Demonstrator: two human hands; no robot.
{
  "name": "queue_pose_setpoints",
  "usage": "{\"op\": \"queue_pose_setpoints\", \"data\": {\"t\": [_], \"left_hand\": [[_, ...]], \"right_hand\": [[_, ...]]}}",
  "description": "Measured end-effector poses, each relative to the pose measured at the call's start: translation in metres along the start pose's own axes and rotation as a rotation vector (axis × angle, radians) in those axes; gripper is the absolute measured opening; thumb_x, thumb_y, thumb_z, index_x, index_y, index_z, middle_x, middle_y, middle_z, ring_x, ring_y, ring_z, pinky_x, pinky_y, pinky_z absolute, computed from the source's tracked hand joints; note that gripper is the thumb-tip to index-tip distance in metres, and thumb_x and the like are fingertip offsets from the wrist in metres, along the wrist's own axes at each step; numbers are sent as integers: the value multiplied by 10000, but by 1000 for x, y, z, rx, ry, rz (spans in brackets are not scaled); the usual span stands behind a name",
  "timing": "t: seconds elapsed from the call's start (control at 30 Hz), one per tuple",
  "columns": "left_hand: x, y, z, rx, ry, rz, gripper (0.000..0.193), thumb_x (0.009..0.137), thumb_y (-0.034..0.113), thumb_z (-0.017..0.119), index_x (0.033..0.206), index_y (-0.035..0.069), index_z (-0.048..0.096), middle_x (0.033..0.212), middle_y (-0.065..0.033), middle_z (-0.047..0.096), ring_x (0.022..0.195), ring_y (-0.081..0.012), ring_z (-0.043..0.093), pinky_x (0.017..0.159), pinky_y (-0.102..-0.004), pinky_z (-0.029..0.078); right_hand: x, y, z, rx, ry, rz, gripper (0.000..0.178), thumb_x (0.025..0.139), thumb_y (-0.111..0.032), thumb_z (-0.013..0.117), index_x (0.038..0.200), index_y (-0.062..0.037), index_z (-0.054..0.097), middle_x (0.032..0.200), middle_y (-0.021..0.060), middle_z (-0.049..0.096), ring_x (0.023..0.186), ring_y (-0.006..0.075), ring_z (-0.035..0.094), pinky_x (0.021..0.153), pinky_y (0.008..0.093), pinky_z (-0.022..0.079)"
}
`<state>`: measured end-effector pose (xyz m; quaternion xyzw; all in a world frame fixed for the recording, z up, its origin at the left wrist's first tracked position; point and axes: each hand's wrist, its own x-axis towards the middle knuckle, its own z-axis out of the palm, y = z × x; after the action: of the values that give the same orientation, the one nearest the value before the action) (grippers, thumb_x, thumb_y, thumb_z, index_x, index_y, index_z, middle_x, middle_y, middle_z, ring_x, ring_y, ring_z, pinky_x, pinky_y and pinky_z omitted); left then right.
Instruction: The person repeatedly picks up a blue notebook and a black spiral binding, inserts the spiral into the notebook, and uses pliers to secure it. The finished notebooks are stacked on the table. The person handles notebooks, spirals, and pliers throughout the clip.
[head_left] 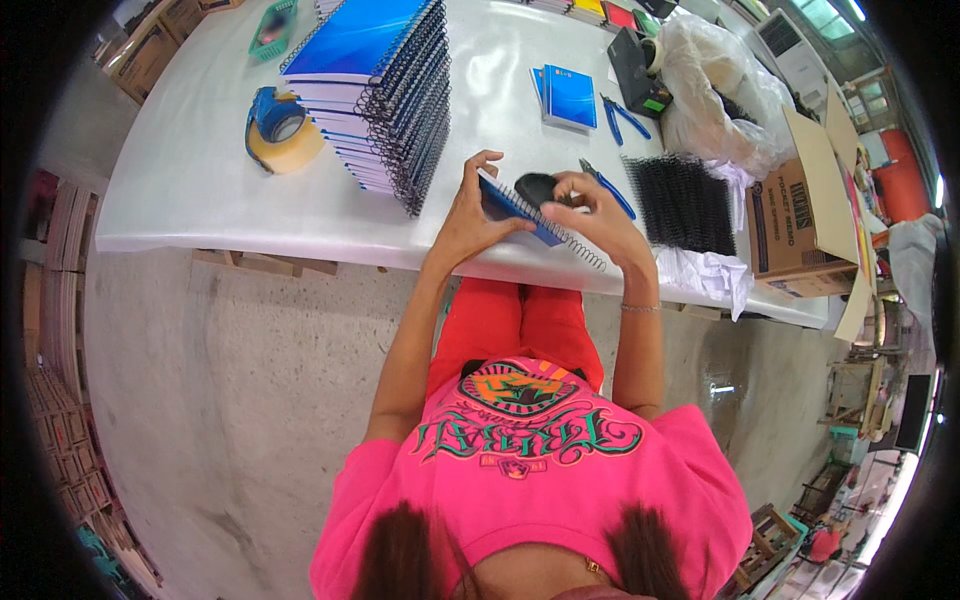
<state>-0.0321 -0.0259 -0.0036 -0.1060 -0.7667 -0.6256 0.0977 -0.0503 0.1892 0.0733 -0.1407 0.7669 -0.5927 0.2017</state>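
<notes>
A small blue notebook (545, 233) is tilted up in my left hand (468, 222), gripped between thumb and fingers near the table's front edge. A thin spiral coil (578, 246) runs along the notebook's edge, and its end sticks out past the lower corner. My right hand (600, 222) has thumb and fingers bent together against the coil. Just behind the coil, beside my right fingertips, is a dark rounded thing (537, 187) whose kind I cannot make out. Blue-handled pliers (612, 194) lie right behind my right hand.
A tall stack of spiral notebooks (400, 110) and a tape roll (285, 135) stand left. Small blue notebooks (568, 97) and cutters (626, 120) lie farther back. At right are black coils (685, 205), a plastic bag (715, 85) and a cardboard box (805, 215).
</notes>
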Motion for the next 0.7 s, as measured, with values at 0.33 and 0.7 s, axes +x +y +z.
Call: {"op": "queue_pose_setpoints", "data": {"t": [0.33, 0.7], "left_hand": [[2, -7, -1, 1, 6, 53, 1040, 552, 302, 964, 1369, 106, 352, 1161, -165, 486, 1102, -297, 538, 965, -368, 450], [2, 1, -2, -31, -16, 14, 1037, 561, 302, 957, 1379, 111, 349, 1198, -175, 484, 1152, -317, 525, 993, -384, 442]], "right_hand": [[10, -7, 8, -276, 125, -61, 386, 754, -290, 845, 943, -9, 659, 991, 94, 580, 904, 176, 512, 824, 278, 440], [17, -7, 7, -503, 149, -131, 357, 818, -340, 791, 959, -36, 668, 951, 38, 596, 868, 139, 531, 790, 280, 448]]}}
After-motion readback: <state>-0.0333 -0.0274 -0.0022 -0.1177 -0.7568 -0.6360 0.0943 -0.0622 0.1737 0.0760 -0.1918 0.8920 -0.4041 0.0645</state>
